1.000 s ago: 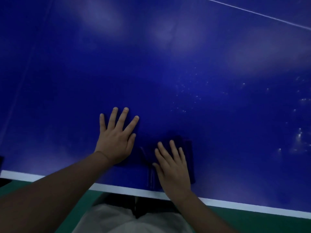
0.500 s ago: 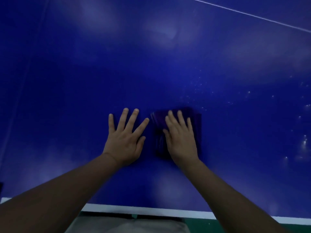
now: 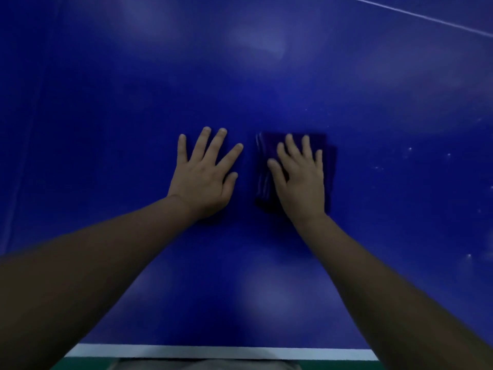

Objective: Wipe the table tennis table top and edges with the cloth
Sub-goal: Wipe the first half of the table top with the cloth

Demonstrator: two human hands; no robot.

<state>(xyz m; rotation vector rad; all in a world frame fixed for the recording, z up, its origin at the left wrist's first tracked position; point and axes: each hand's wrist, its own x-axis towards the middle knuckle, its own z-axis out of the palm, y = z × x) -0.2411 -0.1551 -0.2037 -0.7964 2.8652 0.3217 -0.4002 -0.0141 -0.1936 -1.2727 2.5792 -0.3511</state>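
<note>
Now the right hand [image 3: 300,180], fingers flat, has pushed the folded cloth [image 3: 329,169] farther from the white edge [image 3: 213,351]; the left hand [image 3: 205,177] lies spread alongside. Specks, probably dust, remain rightward.

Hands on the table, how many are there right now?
2. The left hand lies flat on the bare blue table top; the right hand presses flat on the dark cloth beside it. None seems hidden.

The worktop [image 3: 133,102] is deep blue with a white stripe [image 3: 213,351] along its near edge, a thin white line [image 3: 416,14] far right, and pale specks at right. The cloth [image 3: 329,166] is dark purple with lighter streaks on its left.
</note>
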